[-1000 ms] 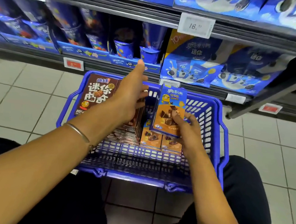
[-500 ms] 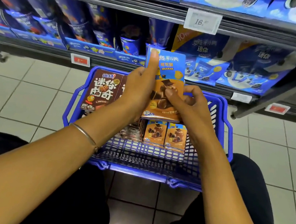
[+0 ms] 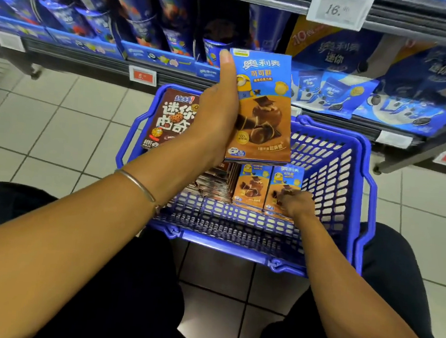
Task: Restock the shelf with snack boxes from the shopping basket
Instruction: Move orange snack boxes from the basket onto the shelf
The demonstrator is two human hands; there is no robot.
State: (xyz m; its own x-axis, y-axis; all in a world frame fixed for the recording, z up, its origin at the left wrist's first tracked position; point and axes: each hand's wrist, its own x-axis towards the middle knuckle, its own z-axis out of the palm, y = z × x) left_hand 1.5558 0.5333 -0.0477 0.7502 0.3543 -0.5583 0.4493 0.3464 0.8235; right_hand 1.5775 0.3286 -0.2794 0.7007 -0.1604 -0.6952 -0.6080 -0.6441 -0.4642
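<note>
left fingers (image 3: 226, 69) clasp a glossy flat box (image 3: 265, 110) — right fingers (image 3: 286, 196) pinch a smaller box (image 3: 286, 179) in the slotted basket (image 3: 334, 179).

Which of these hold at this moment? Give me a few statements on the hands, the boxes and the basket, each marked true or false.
1. The left hand holds a snack box upright above the basket. True.
2. The right hand is raised level with the left hand. False: it is down in the basket, touching the small boxes there.
3. The basket is red. False: it is blue.
4. A brown box stands at the basket's far left side. True.
5. The price tag above the held box starts with 16. True.
</note>
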